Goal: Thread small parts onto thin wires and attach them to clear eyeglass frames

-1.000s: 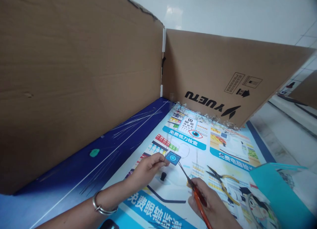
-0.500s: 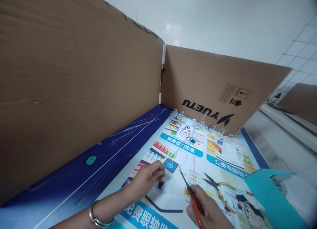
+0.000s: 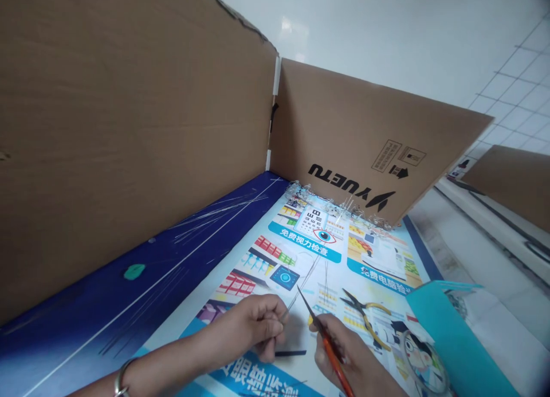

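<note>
My left hand is pinched shut at the bottom middle of the view, and a thin metal wire runs up and right from its fingertips. My right hand grips long orange-handled tweezers, their fine metal tip close to that wire but apart from it. Both hands rest over a printed blue-and-white poster. A blue square patch lies just above my left fingers. Yellow-handled pliers lie to the right of the tweezers. The small black knob from earlier is hidden.
Tall brown cardboard panels stand along the left and far sides. A dark blue strip holds several thin wires and a green blob. Crumpled clear plastic lines the far edge. A teal folder stands at right.
My left hand has moved down and away from the blue patch, now covering the spot where the black knob stood. The tweezers have shifted slightly left, and the view has tilted a little.
</note>
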`<state>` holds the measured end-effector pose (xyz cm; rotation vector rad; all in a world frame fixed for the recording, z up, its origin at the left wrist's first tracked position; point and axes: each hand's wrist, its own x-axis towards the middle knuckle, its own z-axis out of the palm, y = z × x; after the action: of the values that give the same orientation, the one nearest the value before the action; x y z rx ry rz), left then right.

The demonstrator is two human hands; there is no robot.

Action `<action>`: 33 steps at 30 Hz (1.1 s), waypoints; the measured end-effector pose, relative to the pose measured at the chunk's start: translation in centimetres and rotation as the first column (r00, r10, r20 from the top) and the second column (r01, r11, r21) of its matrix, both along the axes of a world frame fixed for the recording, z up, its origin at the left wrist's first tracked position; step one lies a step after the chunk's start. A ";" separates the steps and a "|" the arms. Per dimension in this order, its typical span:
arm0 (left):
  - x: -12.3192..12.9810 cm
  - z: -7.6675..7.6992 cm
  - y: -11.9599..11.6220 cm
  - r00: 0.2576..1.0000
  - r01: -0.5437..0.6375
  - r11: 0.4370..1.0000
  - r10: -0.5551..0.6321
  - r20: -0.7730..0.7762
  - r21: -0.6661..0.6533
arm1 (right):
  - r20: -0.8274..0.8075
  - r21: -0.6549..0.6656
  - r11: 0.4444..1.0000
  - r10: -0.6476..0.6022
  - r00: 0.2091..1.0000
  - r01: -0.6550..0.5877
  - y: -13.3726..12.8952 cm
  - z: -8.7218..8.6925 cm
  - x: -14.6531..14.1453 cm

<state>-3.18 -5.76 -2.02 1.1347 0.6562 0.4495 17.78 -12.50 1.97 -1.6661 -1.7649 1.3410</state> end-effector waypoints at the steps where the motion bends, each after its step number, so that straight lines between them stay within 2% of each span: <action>1: 0.0 0.2 -0.1 1.000 0.017 1.000 -0.017 0.012 -0.026 | -0.004 -0.007 1.000 -0.005 1.000 0.005 0.0 0.1 0.0; 5: 0.0 0.2 -0.2 0.996 0.078 0.992 -0.073 0.051 -0.095 | -0.032 -0.071 0.997 0.019 0.999 -0.021 -0.1 0.5 0.2; 10: -0.1 -0.7 -0.2 0.990 0.128 0.982 -0.117 0.084 -0.139 | -0.019 -0.042 0.994 0.099 0.995 -0.099 -0.1 0.8 0.4; 15: -0.2 -1.3 -0.2 0.979 0.188 0.967 -0.171 0.108 -0.172 | -0.084 -0.044 0.989 0.139 0.987 -0.143 0.1 0.6 0.5; 20: -0.2 -1.1 -0.2 0.978 0.199 0.963 -0.184 0.094 -0.183 | -0.132 -0.064 0.987 0.138 0.982 -0.147 0.1 0.8 0.5; 25: -0.2 -1.0 -0.2 0.978 0.205 0.961 -0.192 0.086 -0.184 | -0.112 -0.104 0.982 0.147 0.983 -0.158 0.1 1.2 0.5; 33: -0.3 -0.9 -0.1 0.974 0.222 0.953 -0.204 0.101 -0.206 | -0.057 -0.082 0.981 0.173 0.983 -0.178 0.1 1.4 0.5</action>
<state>-3.48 -5.87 -2.87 0.9630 0.4938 0.2302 18.25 -12.37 3.40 -1.5357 -1.8867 1.5422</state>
